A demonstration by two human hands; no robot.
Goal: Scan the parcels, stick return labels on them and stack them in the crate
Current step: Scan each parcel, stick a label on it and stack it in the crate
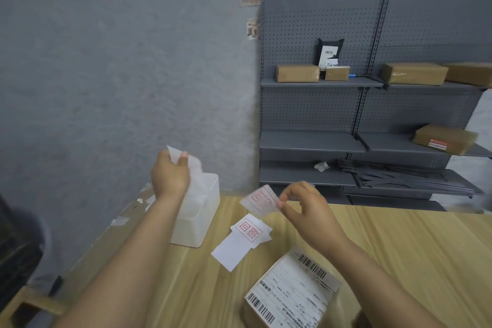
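Left hand (pixel 170 173) raised above a white plastic box (pixel 202 210) at the table's (pixel 399 247) far left edge, fingers (pixel 183 155) pinching a blurred white strip of backing paper (pixel 174 153). Right hand (pixel 306 208) lifted over the table, fingertips pinching a red-stamped return label (pixel 261 201) by its right edge, just above a small pile of more labels (pixel 249 229) and a blank white sheet (pixel 233 249). Cardboard parcel (pixel 291 293) lying near the table's close edge under the right forearm, shipping label with barcodes facing up; more brown parcels (pixel 298 73) on the grey pegboard shelving (pixel 372 114) behind.
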